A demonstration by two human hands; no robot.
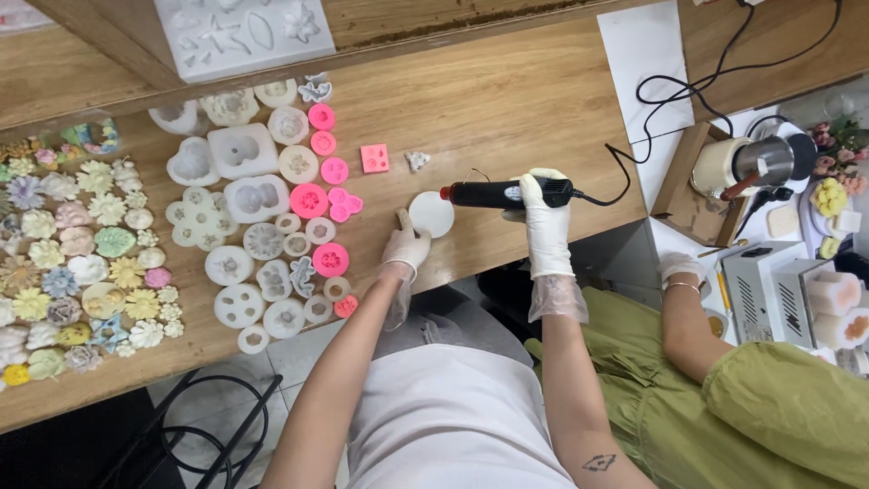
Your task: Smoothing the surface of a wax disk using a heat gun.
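My right hand [544, 215], in a white glove, grips a black heat gun [502, 193] held level, its red nozzle aimed left at a round white mould [432, 215] on the wooden table [507, 100]. My left hand [405, 246], also gloved, rests on the table edge and touches the left rim of that round mould. Both forearms reach up from the bottom of the head view.
Several white and pink silicone moulds [262, 204] cover the table to the left, with many coloured flower casts [77, 263] beyond. A black cord [670, 91] trails right to a metal pot [756, 163]. Another person in green [724, 380] sits on the right.
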